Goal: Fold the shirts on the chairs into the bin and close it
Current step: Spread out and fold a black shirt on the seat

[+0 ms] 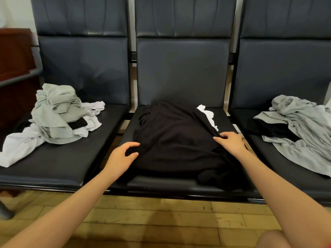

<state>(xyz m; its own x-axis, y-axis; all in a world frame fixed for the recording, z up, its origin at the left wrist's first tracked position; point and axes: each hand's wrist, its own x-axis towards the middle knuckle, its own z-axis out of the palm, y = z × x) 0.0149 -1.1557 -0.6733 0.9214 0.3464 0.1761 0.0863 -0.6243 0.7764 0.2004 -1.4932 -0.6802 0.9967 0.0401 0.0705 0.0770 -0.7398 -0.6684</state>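
Black shirt (177,138) on middle seat (161,183). Left hand (120,156) curled at its left edge, grip unclear; right hand (231,142) pinches right edge. Pull both edges taut, flatten, then fold.

Soft, even indoor light; a sharp wide-angle picture.
Pale sheen is seen along the seat backs (182,31), detail is lost in the black shirt (175,140), straight lines are bowed toward the edges, and slight blur is noted at the corners.
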